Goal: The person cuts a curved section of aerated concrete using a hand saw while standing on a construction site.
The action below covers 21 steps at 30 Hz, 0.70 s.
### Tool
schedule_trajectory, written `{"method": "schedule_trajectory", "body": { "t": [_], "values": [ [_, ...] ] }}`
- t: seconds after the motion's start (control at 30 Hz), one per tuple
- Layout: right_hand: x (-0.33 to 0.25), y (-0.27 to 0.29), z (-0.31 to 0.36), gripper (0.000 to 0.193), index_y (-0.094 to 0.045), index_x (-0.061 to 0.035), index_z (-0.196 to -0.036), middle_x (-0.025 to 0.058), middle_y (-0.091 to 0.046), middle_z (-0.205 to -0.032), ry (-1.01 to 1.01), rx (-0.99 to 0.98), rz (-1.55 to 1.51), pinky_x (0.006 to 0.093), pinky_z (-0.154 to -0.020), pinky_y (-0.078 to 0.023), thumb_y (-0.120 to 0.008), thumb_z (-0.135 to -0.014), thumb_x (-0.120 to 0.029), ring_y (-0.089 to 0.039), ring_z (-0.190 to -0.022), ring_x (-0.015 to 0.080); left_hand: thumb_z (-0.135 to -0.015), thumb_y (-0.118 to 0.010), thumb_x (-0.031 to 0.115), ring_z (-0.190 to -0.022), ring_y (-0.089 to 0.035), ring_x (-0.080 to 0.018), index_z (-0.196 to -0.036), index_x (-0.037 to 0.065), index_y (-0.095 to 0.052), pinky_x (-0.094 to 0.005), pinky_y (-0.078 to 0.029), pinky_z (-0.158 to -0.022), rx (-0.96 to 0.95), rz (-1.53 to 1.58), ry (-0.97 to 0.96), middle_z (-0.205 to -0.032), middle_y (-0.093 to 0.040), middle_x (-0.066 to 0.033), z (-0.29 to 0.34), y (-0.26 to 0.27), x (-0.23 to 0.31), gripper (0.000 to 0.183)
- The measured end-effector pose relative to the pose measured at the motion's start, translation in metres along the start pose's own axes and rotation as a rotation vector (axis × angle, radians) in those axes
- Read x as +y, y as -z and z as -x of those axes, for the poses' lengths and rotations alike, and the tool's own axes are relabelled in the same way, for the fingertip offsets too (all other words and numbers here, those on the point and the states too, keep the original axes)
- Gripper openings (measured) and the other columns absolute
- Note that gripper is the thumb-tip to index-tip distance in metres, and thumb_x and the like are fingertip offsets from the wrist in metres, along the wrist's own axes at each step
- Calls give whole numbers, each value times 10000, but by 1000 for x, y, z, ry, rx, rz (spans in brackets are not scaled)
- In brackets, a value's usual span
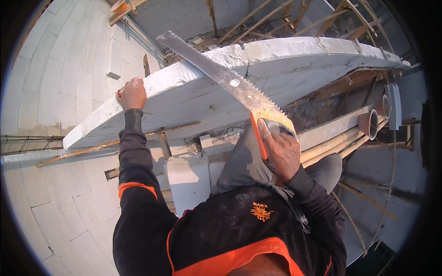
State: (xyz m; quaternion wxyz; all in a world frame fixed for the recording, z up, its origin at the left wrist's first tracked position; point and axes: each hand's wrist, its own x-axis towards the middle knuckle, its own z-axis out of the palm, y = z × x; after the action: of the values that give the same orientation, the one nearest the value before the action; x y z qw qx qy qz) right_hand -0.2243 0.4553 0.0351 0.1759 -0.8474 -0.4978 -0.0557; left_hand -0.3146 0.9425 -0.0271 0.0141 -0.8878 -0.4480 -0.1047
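Observation:
My right hand [283, 154] is closed around the orange and black handle of a handsaw [221, 76]. Its long toothed blade, dusted white, points up and to the left, its far part overlapping the top of a pale block wall [184, 77] in view. Whether the teeth touch the wall I cannot tell. Further left, my left hand [132, 93] is curled over the wall's top edge. A small red spot shows by its fingers, too small to name. The wall's upper edge is rough and whitish, curved by the lens.
Bamboo poles [334, 147] and an orange-brown pipe end [368, 124] lie to my right. Beneath me is a pale block [188, 177]. A thin wooden pole [99, 149] runs along the wall's near side. More poles [258, 23] lean beyond it, and an orange bucket [119, 6] stands far left.

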Motion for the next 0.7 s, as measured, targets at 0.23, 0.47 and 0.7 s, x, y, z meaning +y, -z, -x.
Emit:
{"method": "schedule_trajectory", "body": {
  "t": [0.23, 0.47, 0.7],
  "values": [
    [14, 11, 26, 504, -543, -7, -1342, 47, -566, -728, -330, 200, -639, 312, -587, -484, -671, -935, -274, -551, -602, 130, -995, -392, 421, -1174, -601, -328, -1165, 194, -703, -605, -279, -1103, 25, -60, -60, -1182, -687, -105, 3, -2, 0, 420],
    [27, 17, 78, 580, -551, -19, -1215, 40, -522, -712, -1015, 266, -2044, 268, -438, -420, -423, -1033, -555, -495, -461, 134, -990, -399, 375, -1142, -621, -302, -1203, 203, -677, -589, -335, -1070, 58, -120, -107, -1181, -681, -82, 1, -1, 4, 390],
    [17, 48, 144, 278, -454, -85, -1168, 77, -535, -709, -1099, 512, -1693, 272, -375, -456, -531, -1037, -318, -542, -445, 171, -999, -399, 467, -1222, -578, -317, -1214, 169, -670, -588, -284, -1107, 11, 8, -67, -1254, -656, -99, -9, -14, -21, 457]
  ]
}}
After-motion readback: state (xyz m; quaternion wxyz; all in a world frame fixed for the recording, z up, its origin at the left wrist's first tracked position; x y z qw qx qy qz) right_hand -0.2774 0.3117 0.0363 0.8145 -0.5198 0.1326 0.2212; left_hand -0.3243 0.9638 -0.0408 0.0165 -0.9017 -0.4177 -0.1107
